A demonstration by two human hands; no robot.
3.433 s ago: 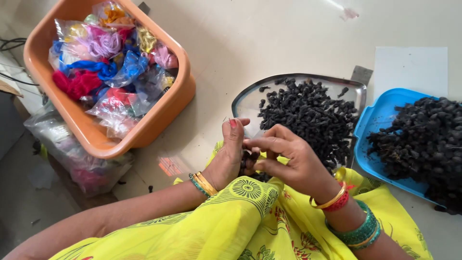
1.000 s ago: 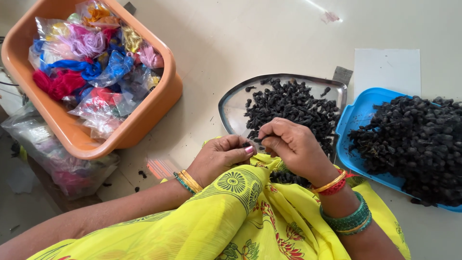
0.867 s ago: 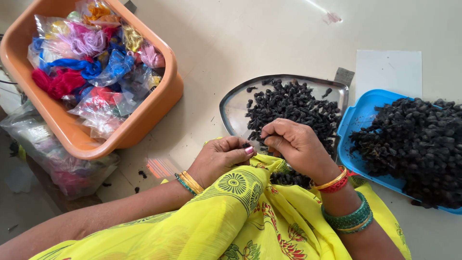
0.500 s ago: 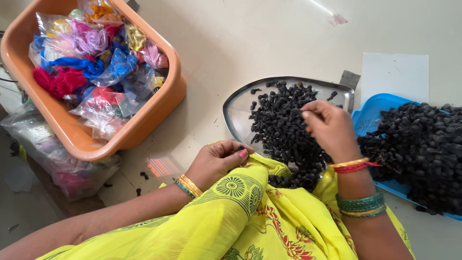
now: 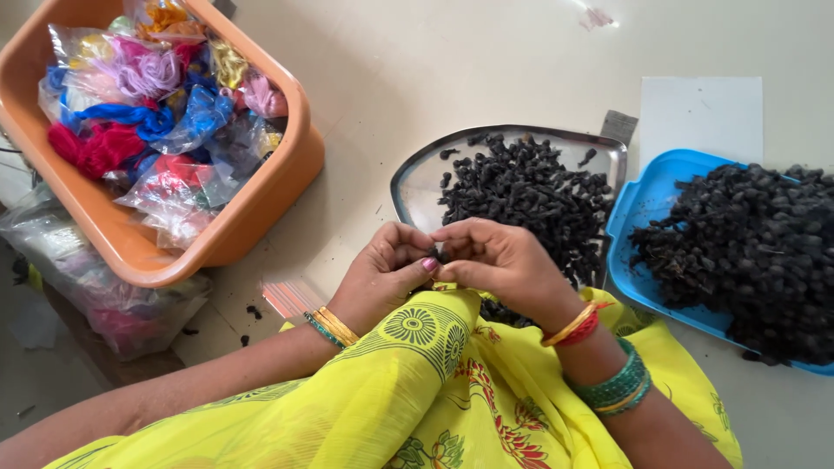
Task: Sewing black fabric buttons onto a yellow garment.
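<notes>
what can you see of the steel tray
The steel tray looks like shiny metal, with a rounded left end, a straight right side and a low raised rim. It lies flat on the pale floor, between the orange tub and the blue tray. A heap of small black pieces covers most of it; the left part is bare. The hands hide its near edge.

Bright, even daylight; soft shadows, sharp focus, no glare.

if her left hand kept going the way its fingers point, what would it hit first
Most likely the right hand: the left hand has its fingers aimed right, fingertips nearly touching it. Beyond lies the metal tray of dark pieces.
</notes>
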